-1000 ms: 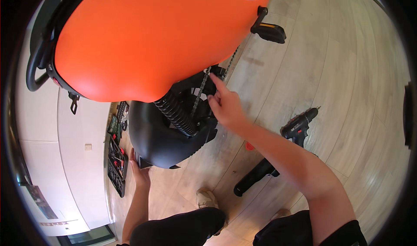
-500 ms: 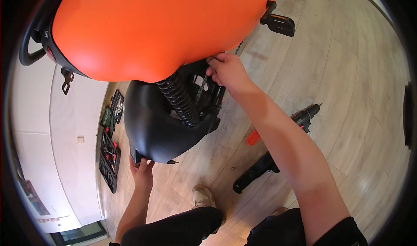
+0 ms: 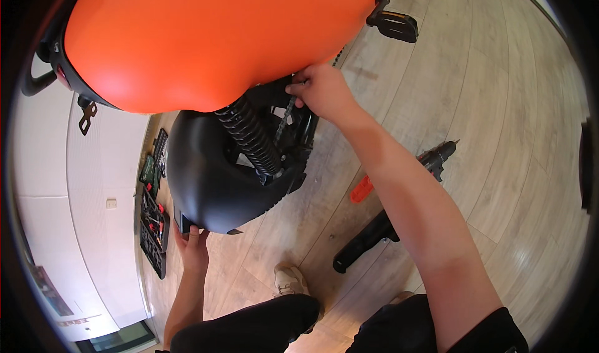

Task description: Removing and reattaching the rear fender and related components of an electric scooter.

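Note:
A two-wheeler with a smooth orange body [image 3: 206, 47] fills the upper left, its black rear fender [image 3: 203, 178] below. A black coil spring [image 3: 253, 138] rises from the fender's opening to the body. Beside the spring runs a metal chain [image 3: 285, 119]. My right hand [image 3: 318, 91] reaches under the orange edge, its fingers pinched at the chain's upper end; the fingertips are partly hidden. At the fender's lower end, my left hand [image 3: 193, 247] grips around a flat dark piece [image 3: 181, 221], thumb on the near side.
A black pedal [image 3: 396, 25] juts out at the upper right. On the wooden floor lie a power drill [image 3: 440, 156], an orange piece [image 3: 361, 189] and a long black part [image 3: 362, 244], partly behind my right forearm. Open tool cases [image 3: 153, 231] line the white wall [image 3: 43, 153].
The whole view has shifted slightly, so the two-wheeler and both hands sit a little further left. Both hands stay at the same places on it.

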`<action>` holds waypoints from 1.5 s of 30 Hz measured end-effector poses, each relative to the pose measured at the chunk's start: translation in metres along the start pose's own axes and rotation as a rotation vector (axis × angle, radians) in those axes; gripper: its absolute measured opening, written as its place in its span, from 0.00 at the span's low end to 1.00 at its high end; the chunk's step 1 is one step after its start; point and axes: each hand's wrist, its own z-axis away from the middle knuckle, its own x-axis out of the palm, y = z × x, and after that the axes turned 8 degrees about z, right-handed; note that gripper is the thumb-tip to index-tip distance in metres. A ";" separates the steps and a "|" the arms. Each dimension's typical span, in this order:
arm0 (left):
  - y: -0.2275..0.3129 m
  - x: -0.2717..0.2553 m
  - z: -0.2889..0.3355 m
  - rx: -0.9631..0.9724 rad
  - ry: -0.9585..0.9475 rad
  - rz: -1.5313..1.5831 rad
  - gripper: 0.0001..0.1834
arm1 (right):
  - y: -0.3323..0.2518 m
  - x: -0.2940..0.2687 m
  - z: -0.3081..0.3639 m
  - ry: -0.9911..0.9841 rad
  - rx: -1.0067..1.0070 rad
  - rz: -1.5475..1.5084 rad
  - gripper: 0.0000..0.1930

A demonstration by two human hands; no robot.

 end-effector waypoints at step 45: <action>-0.008 0.018 0.021 0.049 -0.009 -0.020 0.20 | 0.142 -0.047 0.160 -0.389 -0.011 0.577 0.09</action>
